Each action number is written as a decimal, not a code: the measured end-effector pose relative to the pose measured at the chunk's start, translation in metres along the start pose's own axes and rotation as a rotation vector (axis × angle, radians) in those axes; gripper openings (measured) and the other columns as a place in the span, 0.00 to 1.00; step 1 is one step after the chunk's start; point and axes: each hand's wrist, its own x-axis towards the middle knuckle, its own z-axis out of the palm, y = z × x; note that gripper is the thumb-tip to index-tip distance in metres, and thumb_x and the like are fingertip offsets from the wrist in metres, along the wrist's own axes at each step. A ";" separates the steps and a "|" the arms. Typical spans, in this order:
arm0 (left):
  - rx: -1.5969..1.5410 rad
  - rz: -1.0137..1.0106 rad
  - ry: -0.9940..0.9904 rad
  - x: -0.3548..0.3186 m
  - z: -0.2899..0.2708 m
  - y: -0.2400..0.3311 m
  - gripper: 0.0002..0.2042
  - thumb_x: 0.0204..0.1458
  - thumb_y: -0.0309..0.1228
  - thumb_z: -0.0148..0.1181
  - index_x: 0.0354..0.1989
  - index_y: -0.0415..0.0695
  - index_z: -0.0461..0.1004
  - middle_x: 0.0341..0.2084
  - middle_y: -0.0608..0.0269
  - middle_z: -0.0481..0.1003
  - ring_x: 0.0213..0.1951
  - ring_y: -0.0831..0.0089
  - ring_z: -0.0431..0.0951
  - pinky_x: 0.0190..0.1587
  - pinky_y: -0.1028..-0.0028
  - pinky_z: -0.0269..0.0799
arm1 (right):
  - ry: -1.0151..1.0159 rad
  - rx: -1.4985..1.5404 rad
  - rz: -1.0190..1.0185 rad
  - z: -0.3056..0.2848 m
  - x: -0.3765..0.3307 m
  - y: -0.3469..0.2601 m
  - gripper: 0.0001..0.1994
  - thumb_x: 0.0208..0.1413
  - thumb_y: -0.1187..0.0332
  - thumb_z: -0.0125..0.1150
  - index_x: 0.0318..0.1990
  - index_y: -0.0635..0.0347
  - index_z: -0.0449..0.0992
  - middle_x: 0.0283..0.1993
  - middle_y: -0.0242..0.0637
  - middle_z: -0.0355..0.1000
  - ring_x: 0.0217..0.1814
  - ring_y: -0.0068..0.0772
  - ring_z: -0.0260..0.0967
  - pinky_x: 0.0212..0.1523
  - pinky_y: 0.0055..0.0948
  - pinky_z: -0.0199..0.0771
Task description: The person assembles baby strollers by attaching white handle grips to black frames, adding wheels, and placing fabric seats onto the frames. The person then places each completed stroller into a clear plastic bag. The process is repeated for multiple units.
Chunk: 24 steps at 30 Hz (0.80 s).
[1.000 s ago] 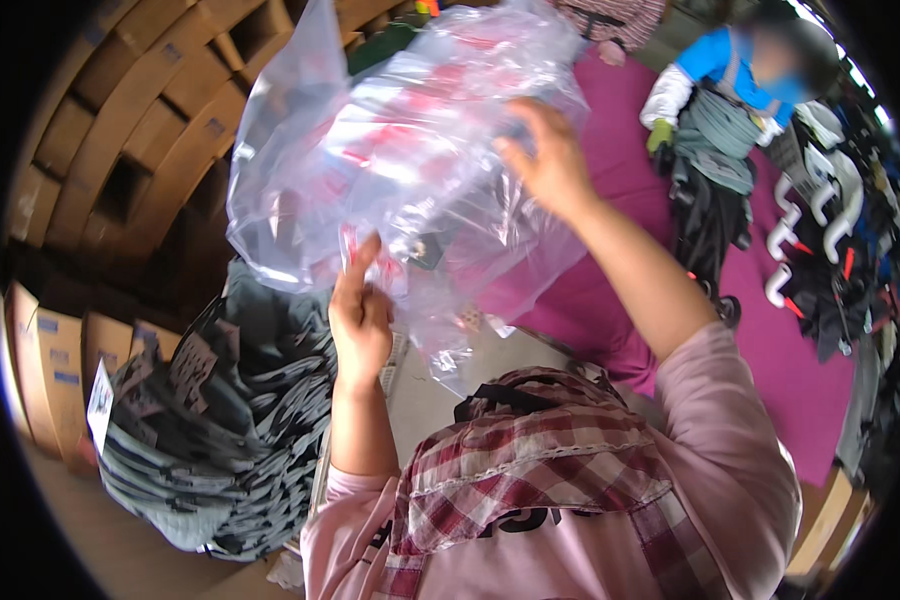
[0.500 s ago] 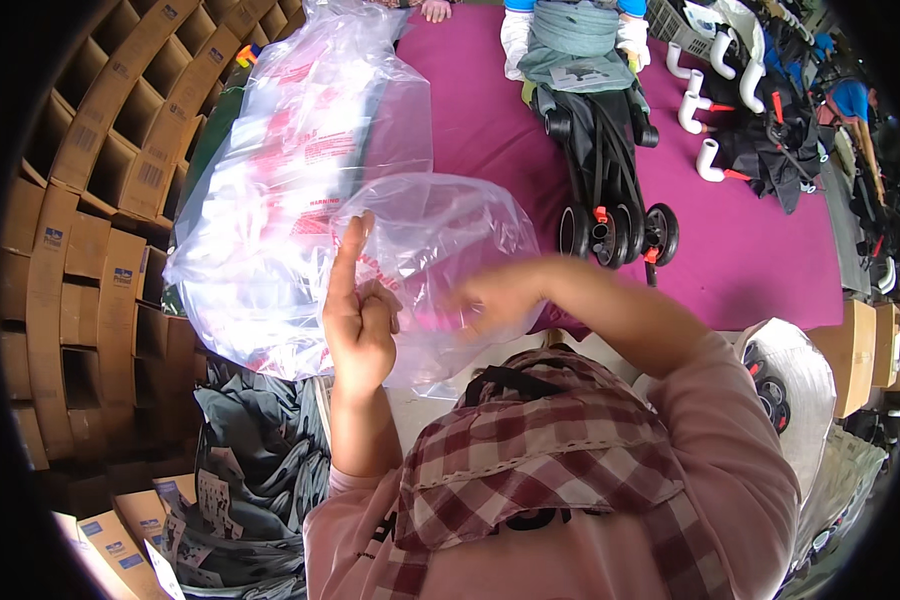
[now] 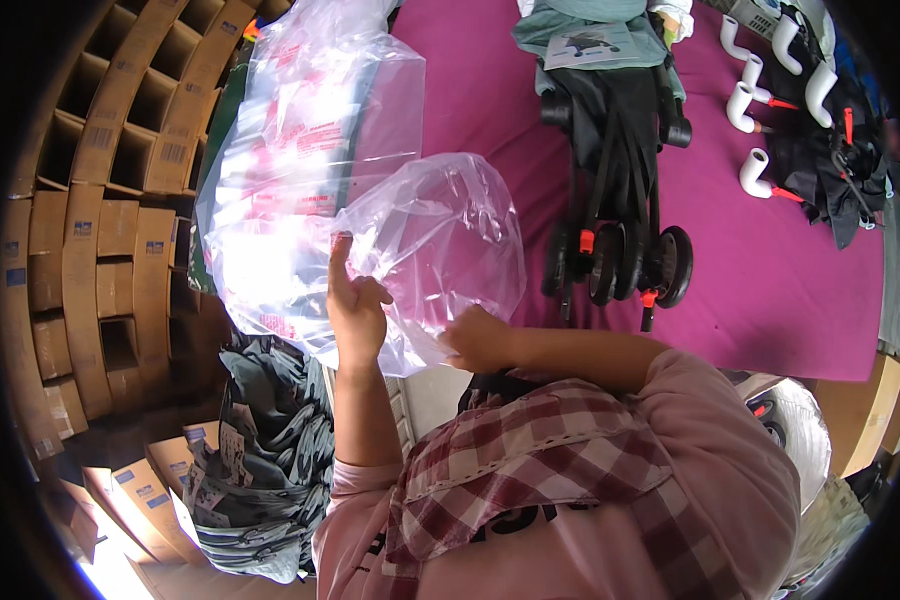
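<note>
Head view: the purple table (image 3: 770, 290) now fills the far right, where a second ago cartons did. The folded black stroller (image 3: 620, 170) lies on it. I have brought the clear plastic bag (image 3: 440, 250) down in front of me, left of the stroller, so it reads as ready to open. My left hand (image 3: 355, 310) pinches its edge; my right hand (image 3: 475, 340) grips its lower fold, closed.

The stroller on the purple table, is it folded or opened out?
Folded: the stroller lies flat on the purple table, frame collapsed, wheels bunched together at one end.
</note>
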 end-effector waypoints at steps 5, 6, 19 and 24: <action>-0.206 -0.075 -0.226 0.017 0.028 -0.005 0.28 0.57 0.16 0.45 0.69 0.36 0.57 0.69 0.48 0.59 0.27 0.76 0.76 0.32 0.75 0.74 | 0.113 0.218 0.152 0.013 -0.046 0.019 0.15 0.53 0.55 0.62 0.32 0.59 0.77 0.31 0.50 0.76 0.38 0.56 0.75 0.42 0.49 0.73; -0.259 -0.108 -0.346 0.019 0.035 0.001 0.27 0.59 0.17 0.46 0.70 0.35 0.56 0.68 0.47 0.59 0.28 0.75 0.76 0.31 0.75 0.75 | 0.139 0.200 0.205 0.016 -0.061 0.022 0.15 0.53 0.55 0.63 0.32 0.59 0.78 0.32 0.50 0.76 0.38 0.56 0.75 0.43 0.49 0.73; -0.723 -0.237 -0.525 0.050 0.107 0.066 0.29 0.67 0.30 0.44 0.72 0.31 0.43 0.66 0.43 0.58 0.41 0.59 0.82 0.49 0.60 0.77 | 0.605 0.492 0.762 -0.067 -0.248 0.003 0.16 0.50 0.67 0.69 0.45 0.63 0.80 0.41 0.44 0.80 0.46 0.38 0.77 0.51 0.35 0.74; -0.683 -0.352 -0.282 0.103 0.132 0.085 0.29 0.63 0.29 0.49 0.68 0.28 0.48 0.51 0.45 0.70 0.43 0.49 0.82 0.46 0.59 0.78 | 0.560 0.493 0.573 -0.121 -0.241 0.083 0.14 0.50 0.69 0.68 0.44 0.65 0.80 0.44 0.47 0.79 0.48 0.42 0.76 0.51 0.37 0.73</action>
